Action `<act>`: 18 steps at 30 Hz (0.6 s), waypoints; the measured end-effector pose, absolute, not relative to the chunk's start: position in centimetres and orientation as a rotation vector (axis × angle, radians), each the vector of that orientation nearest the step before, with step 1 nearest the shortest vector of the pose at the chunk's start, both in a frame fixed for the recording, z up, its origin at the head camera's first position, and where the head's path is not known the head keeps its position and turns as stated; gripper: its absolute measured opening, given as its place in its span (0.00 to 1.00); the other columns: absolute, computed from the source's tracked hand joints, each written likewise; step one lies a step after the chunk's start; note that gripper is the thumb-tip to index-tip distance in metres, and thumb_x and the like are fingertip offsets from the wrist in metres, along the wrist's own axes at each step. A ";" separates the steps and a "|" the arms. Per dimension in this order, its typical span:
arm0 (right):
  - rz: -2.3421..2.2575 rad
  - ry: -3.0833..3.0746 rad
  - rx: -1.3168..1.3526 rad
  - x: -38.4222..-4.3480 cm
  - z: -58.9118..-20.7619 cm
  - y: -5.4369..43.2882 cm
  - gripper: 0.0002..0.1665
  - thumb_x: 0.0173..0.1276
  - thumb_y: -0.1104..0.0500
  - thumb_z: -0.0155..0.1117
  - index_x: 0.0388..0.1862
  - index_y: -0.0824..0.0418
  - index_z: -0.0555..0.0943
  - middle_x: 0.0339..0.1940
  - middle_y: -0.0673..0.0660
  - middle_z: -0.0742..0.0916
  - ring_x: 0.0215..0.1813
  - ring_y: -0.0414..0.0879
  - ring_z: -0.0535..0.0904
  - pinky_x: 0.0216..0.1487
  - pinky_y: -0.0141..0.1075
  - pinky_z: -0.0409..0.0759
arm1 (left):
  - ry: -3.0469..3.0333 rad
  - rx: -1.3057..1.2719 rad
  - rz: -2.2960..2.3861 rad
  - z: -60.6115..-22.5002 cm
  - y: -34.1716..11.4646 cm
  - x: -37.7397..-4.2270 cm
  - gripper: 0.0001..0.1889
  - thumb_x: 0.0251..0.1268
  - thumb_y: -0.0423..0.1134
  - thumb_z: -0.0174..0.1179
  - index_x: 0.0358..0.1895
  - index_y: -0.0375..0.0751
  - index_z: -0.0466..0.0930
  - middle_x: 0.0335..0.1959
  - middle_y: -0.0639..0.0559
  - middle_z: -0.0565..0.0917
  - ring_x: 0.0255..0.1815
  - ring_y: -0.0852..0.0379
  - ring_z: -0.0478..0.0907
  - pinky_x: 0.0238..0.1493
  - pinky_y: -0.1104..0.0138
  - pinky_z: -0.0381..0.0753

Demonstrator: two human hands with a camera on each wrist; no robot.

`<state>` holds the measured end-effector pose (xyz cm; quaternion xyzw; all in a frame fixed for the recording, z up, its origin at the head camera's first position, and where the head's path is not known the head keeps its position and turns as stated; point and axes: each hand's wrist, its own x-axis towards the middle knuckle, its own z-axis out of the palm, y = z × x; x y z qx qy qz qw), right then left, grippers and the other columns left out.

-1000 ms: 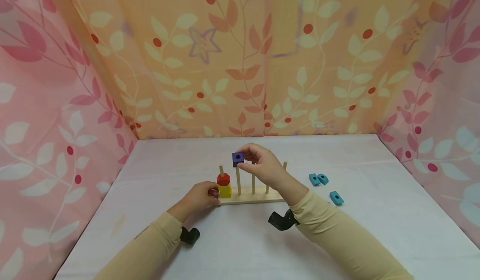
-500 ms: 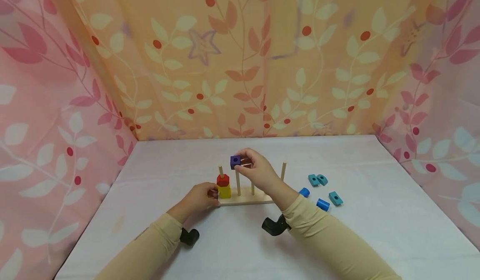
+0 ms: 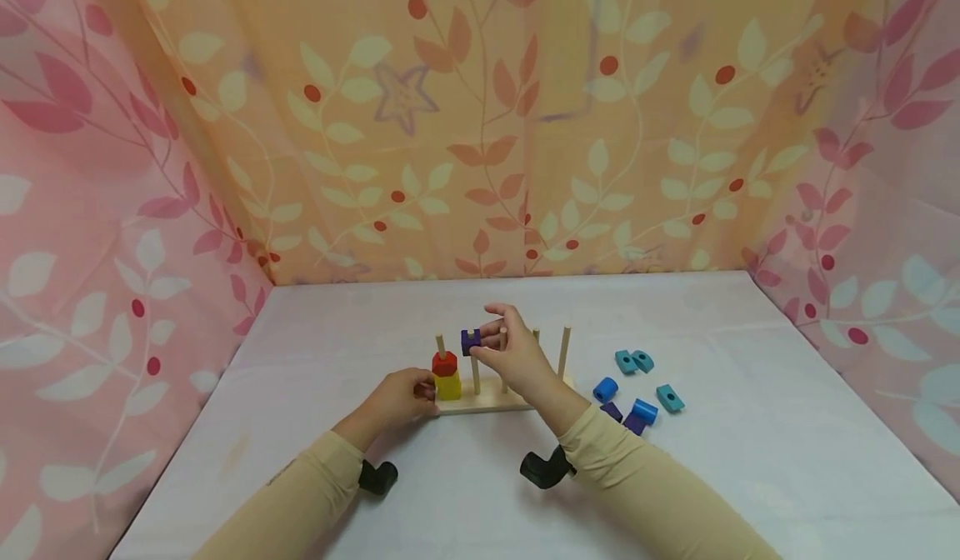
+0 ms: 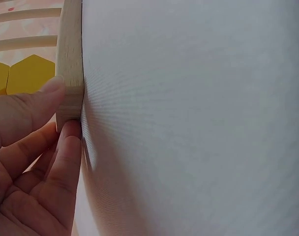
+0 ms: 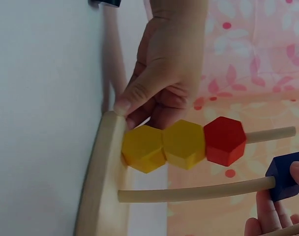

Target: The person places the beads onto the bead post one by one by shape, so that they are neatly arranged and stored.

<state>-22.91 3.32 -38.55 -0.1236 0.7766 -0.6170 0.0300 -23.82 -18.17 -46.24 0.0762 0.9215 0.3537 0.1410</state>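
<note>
A wooden peg stand (image 3: pixel 491 404) with several upright pegs lies across the table. My left hand (image 3: pixel 396 395) holds its left end; in the left wrist view the thumb (image 4: pixel 50 96) lies along the edge and the fingers meet the end. Two yellow hexagonal blocks (image 5: pixel 184 144) topped by a red hexagonal block (image 5: pixel 224 141) fill the leftmost peg, whose tip sticks out above. My right hand (image 3: pixel 522 367) pinches a purple square block (image 3: pixel 470 342) between thumb and fingers. That block sits at the top of the second peg (image 5: pixel 198 191), the tip showing through its hole.
Right of the stand lie loose teal blocks (image 3: pixel 671 398), blue cylinders (image 3: pixel 605 390) and purple blocks (image 3: pixel 634 423), the latter close to the right sleeve. Black camera mounts (image 3: pixel 546 468) jut from both wrists. Patterned curtains (image 3: pixel 480 127) enclose the table's back and sides.
The right hand has lowered the purple block from above the second peg onto its tip. Blue and purple blocks have come out from behind the right arm. The left hand keeps its place.
</note>
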 end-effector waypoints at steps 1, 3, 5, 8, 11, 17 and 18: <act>-1.912 2.388 -0.367 -22.9 -38.8 3.3 0.35 0.58 0.66 0.65 0.63 0.57 0.61 0.45 0.58 0.78 0.44 0.47 0.77 0.47 0.38 0.77 | 2.658 0.218 1.022 -46.3 -18.2 -23.8 0.21 0.48 0.38 0.69 0.48 0.42 0.77 0.34 0.55 0.78 0.37 0.57 0.73 0.46 0.62 0.76; -1.919 2.386 -0.326 -22.9 -39.4 3.2 0.35 0.58 0.66 0.65 0.62 0.57 0.62 0.44 0.58 0.79 0.45 0.47 0.77 0.47 0.37 0.77 | 2.650 0.204 1.031 -46.2 -18.1 -23.6 0.21 0.48 0.38 0.69 0.49 0.43 0.77 0.34 0.55 0.78 0.37 0.56 0.73 0.46 0.61 0.76; -1.919 2.392 -0.295 -22.9 -39.9 3.1 0.34 0.57 0.65 0.66 0.61 0.58 0.63 0.43 0.58 0.79 0.44 0.47 0.77 0.47 0.37 0.77 | 2.651 0.205 1.033 -46.1 -18.1 -23.6 0.22 0.48 0.37 0.69 0.49 0.43 0.77 0.34 0.55 0.78 0.37 0.56 0.73 0.47 0.61 0.76; -1.911 2.417 -0.260 -23.0 -40.8 2.9 0.33 0.57 0.65 0.66 0.59 0.59 0.64 0.42 0.57 0.81 0.44 0.48 0.78 0.49 0.38 0.77 | 2.658 0.202 1.024 -46.1 -18.0 -23.7 0.22 0.48 0.37 0.69 0.49 0.42 0.77 0.35 0.55 0.78 0.38 0.57 0.73 0.47 0.61 0.76; -1.912 2.437 -0.254 -23.0 -41.6 2.8 0.30 0.56 0.66 0.66 0.56 0.61 0.65 0.41 0.58 0.82 0.47 0.50 0.78 0.52 0.41 0.74 | 2.670 0.209 1.015 -46.1 -18.0 -23.7 0.21 0.48 0.37 0.69 0.48 0.42 0.77 0.34 0.55 0.78 0.38 0.57 0.73 0.47 0.61 0.76; -1.839 2.479 -0.211 -22.8 -42.8 2.8 0.17 0.55 0.65 0.68 0.42 0.63 0.73 0.40 0.57 0.83 0.47 0.50 0.79 0.51 0.44 0.74 | 2.691 0.266 1.012 -46.3 -18.1 -23.8 0.20 0.47 0.36 0.70 0.47 0.40 0.77 0.34 0.56 0.78 0.37 0.58 0.74 0.45 0.62 0.76; -1.830 2.485 -0.203 -22.9 -42.9 2.8 0.17 0.54 0.64 0.69 0.40 0.63 0.73 0.40 0.57 0.84 0.47 0.50 0.79 0.51 0.44 0.74 | 2.691 0.272 1.015 -46.3 -18.1 -23.8 0.20 0.47 0.36 0.70 0.47 0.41 0.78 0.34 0.56 0.78 0.37 0.58 0.74 0.45 0.63 0.76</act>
